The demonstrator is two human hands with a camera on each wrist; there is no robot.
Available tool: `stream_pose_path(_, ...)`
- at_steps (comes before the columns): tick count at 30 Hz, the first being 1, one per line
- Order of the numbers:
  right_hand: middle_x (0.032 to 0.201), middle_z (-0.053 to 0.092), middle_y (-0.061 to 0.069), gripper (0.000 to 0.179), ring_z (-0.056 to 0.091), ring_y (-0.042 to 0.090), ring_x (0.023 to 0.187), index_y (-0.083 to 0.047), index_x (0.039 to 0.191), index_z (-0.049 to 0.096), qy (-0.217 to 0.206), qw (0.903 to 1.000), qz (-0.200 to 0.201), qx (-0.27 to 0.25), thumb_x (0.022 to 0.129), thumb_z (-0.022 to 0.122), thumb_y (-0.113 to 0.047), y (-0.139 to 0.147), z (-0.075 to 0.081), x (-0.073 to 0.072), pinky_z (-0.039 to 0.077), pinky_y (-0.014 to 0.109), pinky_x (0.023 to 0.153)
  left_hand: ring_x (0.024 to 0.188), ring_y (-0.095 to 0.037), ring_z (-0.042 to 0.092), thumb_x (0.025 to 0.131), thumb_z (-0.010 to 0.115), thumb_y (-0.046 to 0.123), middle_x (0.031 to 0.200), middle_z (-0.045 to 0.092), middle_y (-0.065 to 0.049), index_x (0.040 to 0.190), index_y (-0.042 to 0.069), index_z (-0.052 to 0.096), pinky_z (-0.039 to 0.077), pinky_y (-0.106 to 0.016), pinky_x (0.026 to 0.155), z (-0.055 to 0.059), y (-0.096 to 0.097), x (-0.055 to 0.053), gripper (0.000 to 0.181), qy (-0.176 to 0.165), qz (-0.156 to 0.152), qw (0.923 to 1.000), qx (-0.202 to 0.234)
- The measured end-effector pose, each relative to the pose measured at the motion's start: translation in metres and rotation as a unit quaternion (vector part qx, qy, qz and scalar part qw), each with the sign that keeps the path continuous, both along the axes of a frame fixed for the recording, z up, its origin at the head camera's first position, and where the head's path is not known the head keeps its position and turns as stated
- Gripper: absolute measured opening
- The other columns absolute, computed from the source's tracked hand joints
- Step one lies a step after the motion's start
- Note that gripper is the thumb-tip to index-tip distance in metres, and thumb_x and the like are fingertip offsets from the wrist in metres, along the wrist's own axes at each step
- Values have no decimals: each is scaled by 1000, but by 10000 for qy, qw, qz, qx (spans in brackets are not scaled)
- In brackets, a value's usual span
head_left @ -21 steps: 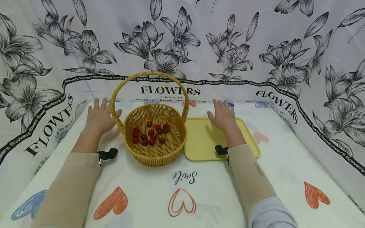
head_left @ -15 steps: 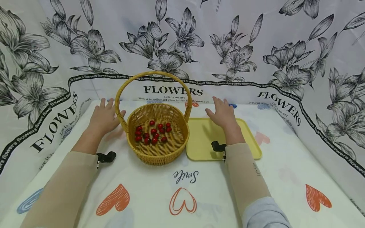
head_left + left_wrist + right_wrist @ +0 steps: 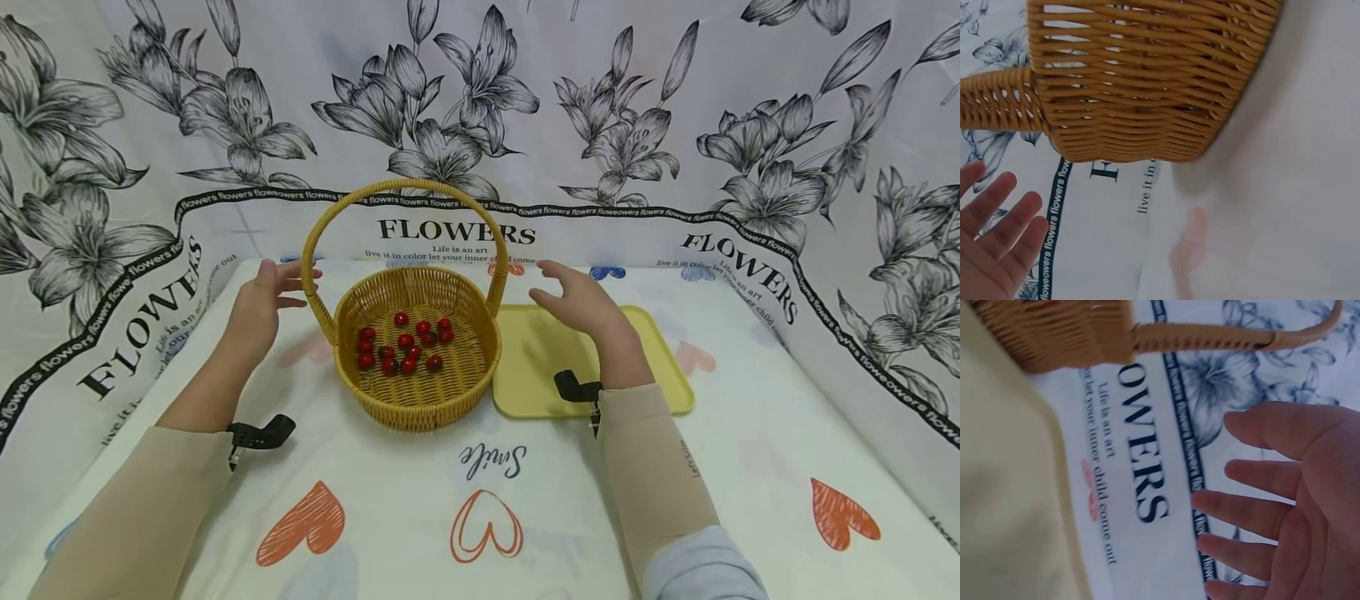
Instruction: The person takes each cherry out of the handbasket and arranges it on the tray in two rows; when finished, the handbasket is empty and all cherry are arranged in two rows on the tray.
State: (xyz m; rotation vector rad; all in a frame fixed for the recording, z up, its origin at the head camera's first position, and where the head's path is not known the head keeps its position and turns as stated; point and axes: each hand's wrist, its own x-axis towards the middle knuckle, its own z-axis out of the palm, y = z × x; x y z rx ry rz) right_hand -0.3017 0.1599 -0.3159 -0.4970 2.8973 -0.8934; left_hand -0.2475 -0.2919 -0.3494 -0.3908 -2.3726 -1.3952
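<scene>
A round wicker basket [image 3: 420, 415] with a tall arched handle stands in the middle of the head view. Several dark red cherries [image 3: 407, 341] lie on its bottom. My left hand [image 3: 257, 310] is at the basket's left side, palm toward it, fingers extended. In the left wrist view a gap shows between the fingers [image 3: 1025, 215] and the woven wall. To the basket's right, my right hand [image 3: 585, 307] hovers over a yellow tray [image 3: 532, 392], its fingers spread and pointing toward the basket. Both hands hold nothing.
The tray stands close against the basket's right side. A white cloth [image 3: 390, 517] printed with hearts and lettering covers the table. Behind it hangs a flower-printed curtain [image 3: 480, 100]. A black wrist mount [image 3: 262, 433] sits on each forearm.
The left hand has turned from palm down to palm facing the basket. The right hand has turned inward too, its fingers now pointing left toward the basket. Basket, cherries and tray stay put.
</scene>
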Motion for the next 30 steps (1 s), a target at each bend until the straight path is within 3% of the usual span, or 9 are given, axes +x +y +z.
stream_pose_path(3, 153, 49, 11, 61, 44, 33, 141, -20, 159, 37, -5, 9996, 123, -242, 105, 55, -43, -3, 12, 10, 39, 55, 110, 104, -5, 60, 113, 11, 42, 123, 68, -2, 138, -2, 60, 51, -19, 80, 4, 5, 4, 70, 285, -182, 9991, 237)
stream_pose_path(6, 140, 59, 10, 53, 53, 30, 131, -20, 153, 47, 25, 9990, 251, -381, 106, 56, -41, -6, 24, 20, 45, 53, 103, 101, -8, 61, 114, 21, 40, 120, 66, 9, 133, 1, 64, 51, -21, 78, 5, 6, 4, 62, 200, -425, 9986, 262)
stream_pose_path(10, 120, 68, 5, 38, 62, 26, 111, -16, 136, 63, 33, 9976, 441, -532, 105, 58, -37, -11, 36, 33, 50, 48, 94, 100, -11, 62, 110, 47, 24, 122, 62, 8, 133, 2, 64, 52, -21, 78, 4, 3, 3, 36, -329, -877, 9956, -12)
stream_pose_path(15, 106, 70, 3, 28, 65, 25, 95, -14, 124, 69, -95, 9938, 845, -711, 104, 60, -32, -27, 43, 44, 51, 43, 84, 94, -15, 64, 98, 67, 11, 107, 67, 1, 130, -2, 62, 51, -21, 81, 0, -2, 8, 35, -980, -1191, 9874, -345)
stream_pose_path(18, 105, 69, 2, 26, 65, 23, 95, -12, 120, 71, -77, 9897, 1181, -804, 104, 62, -29, -42, 39, 46, 53, 40, 84, 93, -15, 65, 96, 70, 7, 104, 69, -2, 124, -7, 62, 52, -21, 81, 1, -2, 10, 33, -1262, -1328, 9826, -316)
stream_pose_path(23, 102, 69, 0, 21, 61, 19, 91, -14, 115, 73, -149, 9806, 1656, -1036, 103, 63, -28, -71, 17, 40, 53, 35, 81, 92, -15, 63, 94, 73, 5, 104, 69, -4, 123, -8, 58, 53, -23, 79, -1, -3, 8, 34, -1616, -1485, 9754, -199)
stream_pose_path(30, 103, 69, -3, 22, 60, 16, 91, -11, 119, 73, -466, 9784, 1673, -1118, 102, 67, -25, -98, -17, 35, 52, 30, 79, 94, -17, 64, 92, 76, 7, 107, 69, -7, 125, -6, 56, 56, -28, 79, -8, -4, 3, 41, -2063, -1470, 9671, -249)
